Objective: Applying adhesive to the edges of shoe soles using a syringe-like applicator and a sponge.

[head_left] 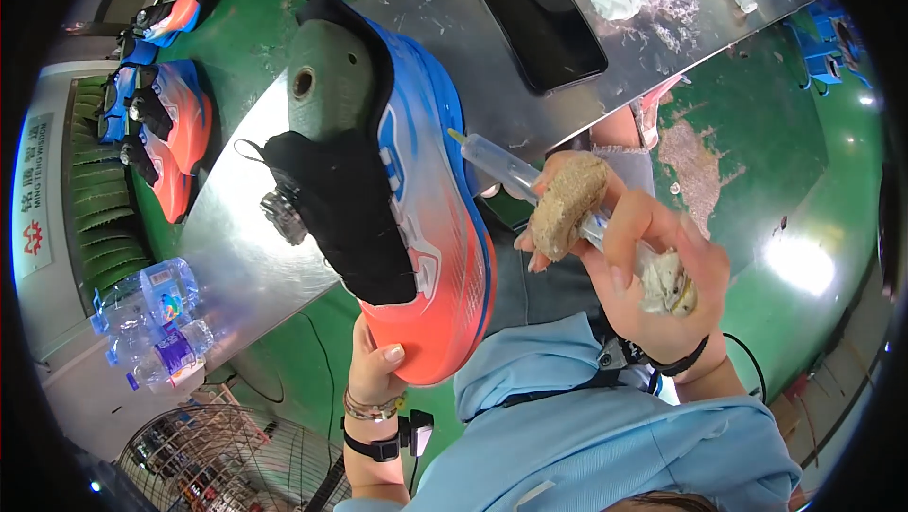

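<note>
L hand (pixel 375 372) is gripping the orange-blue sneaker (pixel 416 219) on its last at 9 o'clock, fingers closed round the toe, while R hand (pixel 653 271), fingers curled, is clutching syringe (pixel 515 172) + crepe block (pixel 566 203) w/ nozzle not yet touching the sole edge.

A blue-and-orange shoe (pixel 416 219) on a grey-green last stands toe-down, heel toward 11 o'clock. At its 3 o'clock, a clear syringe (pixel 511 172) and tan crepe block (pixel 566 205).

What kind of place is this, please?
Probably a shoe factory workstation: the left hand holds a sneaker on a last, more sneakers line a conveyor, and the right hand holds a syringe.
</note>
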